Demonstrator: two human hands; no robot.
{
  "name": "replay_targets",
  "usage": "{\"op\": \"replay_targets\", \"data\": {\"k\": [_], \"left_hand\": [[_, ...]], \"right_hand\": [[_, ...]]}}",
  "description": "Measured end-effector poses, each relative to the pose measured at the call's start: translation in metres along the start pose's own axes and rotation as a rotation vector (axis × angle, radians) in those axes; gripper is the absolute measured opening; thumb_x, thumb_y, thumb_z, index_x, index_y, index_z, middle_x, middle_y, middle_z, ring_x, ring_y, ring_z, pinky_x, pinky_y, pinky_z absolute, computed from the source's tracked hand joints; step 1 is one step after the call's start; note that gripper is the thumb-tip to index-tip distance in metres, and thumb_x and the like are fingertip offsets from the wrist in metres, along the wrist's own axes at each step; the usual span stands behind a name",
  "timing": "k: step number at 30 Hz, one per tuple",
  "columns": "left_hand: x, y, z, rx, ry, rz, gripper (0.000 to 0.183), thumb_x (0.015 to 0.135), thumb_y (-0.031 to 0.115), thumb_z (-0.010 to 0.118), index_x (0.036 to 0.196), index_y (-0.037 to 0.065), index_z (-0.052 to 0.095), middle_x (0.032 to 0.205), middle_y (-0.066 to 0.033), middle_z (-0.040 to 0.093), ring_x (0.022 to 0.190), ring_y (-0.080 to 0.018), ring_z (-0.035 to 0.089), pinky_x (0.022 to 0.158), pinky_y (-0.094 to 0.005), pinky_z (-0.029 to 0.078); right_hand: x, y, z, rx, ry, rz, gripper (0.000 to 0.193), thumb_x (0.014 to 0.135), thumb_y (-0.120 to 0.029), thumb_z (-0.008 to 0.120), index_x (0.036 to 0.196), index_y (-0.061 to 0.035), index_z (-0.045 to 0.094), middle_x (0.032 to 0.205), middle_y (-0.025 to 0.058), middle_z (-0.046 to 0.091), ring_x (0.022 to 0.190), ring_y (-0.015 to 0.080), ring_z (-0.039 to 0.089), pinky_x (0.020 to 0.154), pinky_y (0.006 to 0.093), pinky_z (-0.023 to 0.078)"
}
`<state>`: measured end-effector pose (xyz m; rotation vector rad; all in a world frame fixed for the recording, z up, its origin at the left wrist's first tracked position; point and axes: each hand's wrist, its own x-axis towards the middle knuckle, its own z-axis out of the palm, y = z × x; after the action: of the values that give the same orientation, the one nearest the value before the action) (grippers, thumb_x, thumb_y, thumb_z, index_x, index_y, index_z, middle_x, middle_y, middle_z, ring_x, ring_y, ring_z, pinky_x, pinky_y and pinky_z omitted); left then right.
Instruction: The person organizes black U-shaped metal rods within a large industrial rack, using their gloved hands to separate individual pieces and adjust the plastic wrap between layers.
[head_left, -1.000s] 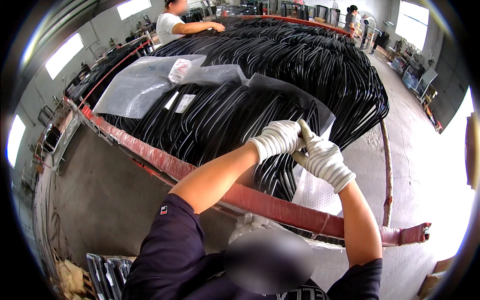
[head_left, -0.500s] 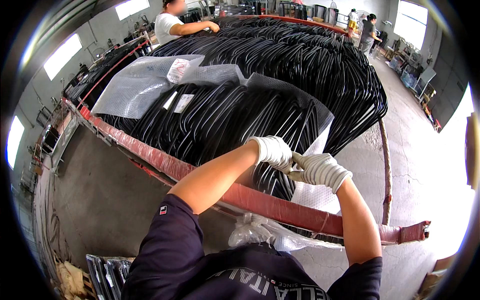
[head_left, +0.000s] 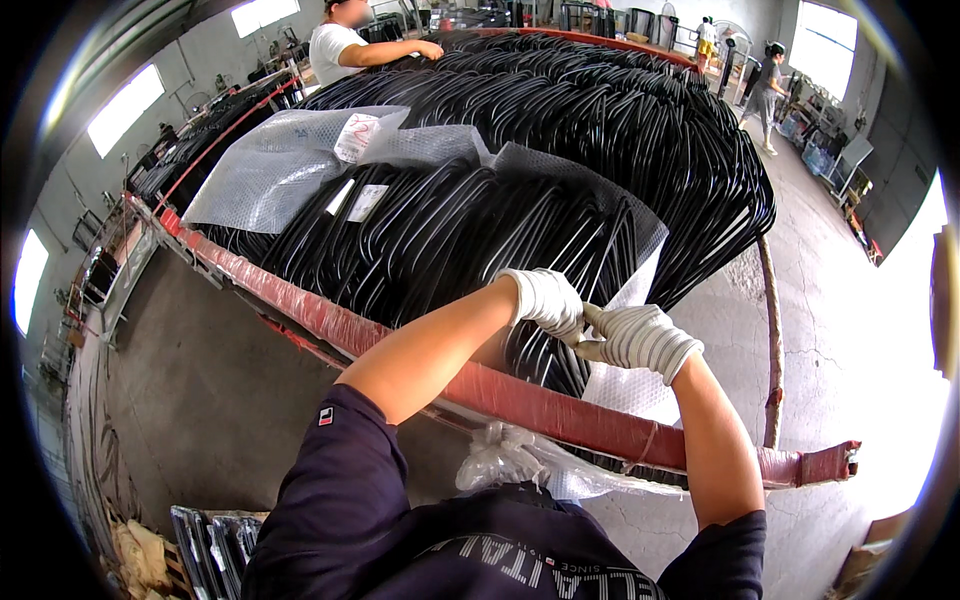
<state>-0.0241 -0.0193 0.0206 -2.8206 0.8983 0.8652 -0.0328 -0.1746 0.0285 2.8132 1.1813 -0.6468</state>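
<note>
Both of my hands wear white knit gloves and meet over the right front end of a long row of glossy black bent rods (head_left: 440,235). The fingers of my left hand (head_left: 548,302) curl downward and are partly hidden. My right hand (head_left: 640,338), its glove marked with grey stripes, has its fingers pressed together against the left fingertips. Whatever they pinch there is too small or hidden to make out. Clear bubble wrap (head_left: 625,390) hangs below my right hand, beside the rods.
A red plastic-wrapped rail (head_left: 540,405) runs along the front of the rack. More bubble wrap (head_left: 275,165) covers part of the rods. Crumpled clear plastic (head_left: 515,460) hangs near my body. A co-worker (head_left: 340,48) reaches over the far left rods; another person (head_left: 765,95) is at far right.
My hands stay almost exactly where they were. At the far right, the distant person has moved to the right and is more upright.
</note>
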Motion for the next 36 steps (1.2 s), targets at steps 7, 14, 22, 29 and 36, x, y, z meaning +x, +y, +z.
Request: {"op": "replay_targets", "data": {"k": [7, 14, 22, 29, 36], "left_hand": [[0.0017, -0.0004, 0.0004, -0.017, 0.007, -0.005, 0.043, 0.076, 0.050, 0.051, 0.086, 0.012, 0.066, 0.074, -0.0052, 0.065, 0.069, -0.0223, 0.062, 0.068, -0.0337, 0.048], [0.0042, -0.0012, 0.0001, -0.022, -0.040, -0.048, 0.041, 0.074, 0.047, 0.054, 0.091, 0.012, 0.067, 0.079, -0.0066, 0.066, 0.075, -0.0234, 0.062, 0.071, -0.0338, 0.047], [-0.0019, -0.0001, -0.0022, -0.044, -0.012, -0.026, 0.041, 0.074, 0.048, 0.053, 0.092, 0.013, 0.066, 0.081, -0.0063, 0.066, 0.077, -0.0230, 0.062, 0.072, -0.0337, 0.046], [0.0013, -0.0043, 0.0035, -0.047, -0.001, -0.020, 0.045, 0.080, 0.052, 0.052, 0.095, 0.011, 0.062, 0.076, -0.0069, 0.064, 0.073, -0.0255, 0.060, 0.069, -0.0351, 0.045], [-0.0022, -0.0017, -0.0008, -0.041, -0.009, -0.002, 0.044, 0.079, 0.052, 0.053, 0.097, 0.012, 0.062, 0.078, -0.0070, 0.065, 0.074, -0.0255, 0.061, 0.070, -0.0344, 0.046]], "right_hand": [[-0.0039, -0.0017, -0.0027, -0.008, 0.022, -0.015, 0.057, 0.079, -0.054, 0.052, 0.114, -0.0089, 0.046, 0.070, 0.0086, 0.063, 0.064, 0.0242, 0.063, 0.056, 0.0344, 0.048], [-0.0039, -0.0035, -0.0038, 0.008, -0.001, -0.004, 0.059, 0.079, -0.054, 0.052, 0.116, -0.0084, 0.046, 0.069, 0.0092, 0.062, 0.062, 0.0238, 0.063, 0.054, 0.0343, 0.048], [-0.0026, -0.0002, -0.0009, 0.022, 0.023, -0.024, 0.057, 0.079, -0.048, 0.052, 0.119, -0.0084, 0.044, 0.071, 0.0094, 0.063, 0.063, 0.0244, 0.063, 0.055, 0.0342, 0.048], [-0.0044, -0.0023, -0.0027, -0.015, 0.031, -0.031, 0.054, 0.080, -0.046, 0.053, 0.118, -0.0089, 0.044, 0.066, 0.0085, 0.061, 0.058, 0.0237, 0.062, 0.052, 0.0342, 0.047], [-0.0013, 0.0022, 0.0043, -0.006, 0.102, -0.081, 0.053, 0.080, -0.047, 0.052, 0.116, -0.0083, 0.045, 0.059, 0.0088, 0.058, 0.055, 0.0259, 0.060, 0.050, 0.0359, 0.046]]}}
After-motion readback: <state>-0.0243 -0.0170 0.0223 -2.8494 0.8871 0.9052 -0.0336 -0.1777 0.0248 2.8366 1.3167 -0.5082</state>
